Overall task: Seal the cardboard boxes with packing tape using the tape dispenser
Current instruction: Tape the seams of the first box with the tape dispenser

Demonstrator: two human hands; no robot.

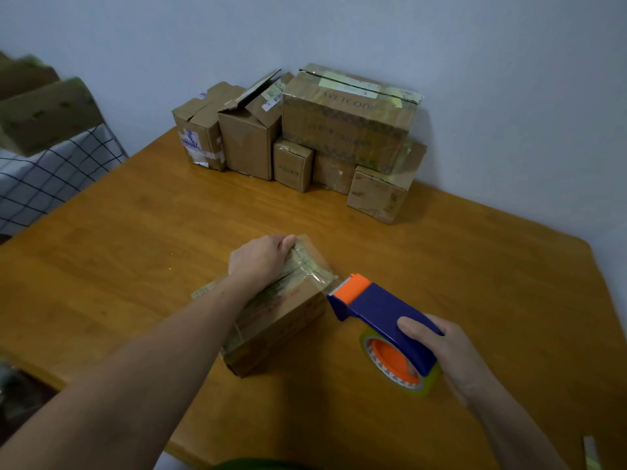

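A small cardboard box is seen close to the near edge of the wooden table, about midway along it and turned at an angle to that edge. Its top is covered with glossy clear packing tape. The left hand is laid on the top of the box, with the fingers curled over the far upper edge, so that the box is gripped and held down.

The tape dispenser, blue with an orange head, is held just to the right of the box, with its toothed blade beside the box's upper right corner. It is gripped by the right hand: the thumb is pressed on top of the blue handle and the fingers are wrapped round its far side. A roll of tape on an orange hub is carried under the handle and appears to rest on the table. A loose bit of clear tape is seen at the box's corner by the blade. Whether it is joined to the roll cannot be told, as that spot is blurred.

At the far edge of the table, against the wall, a pile of cardboard boxes is stacked, with a large taped box set on smaller ones and an open-flapped box beside it. Beyond the table's left edge a checked cloth is seen.
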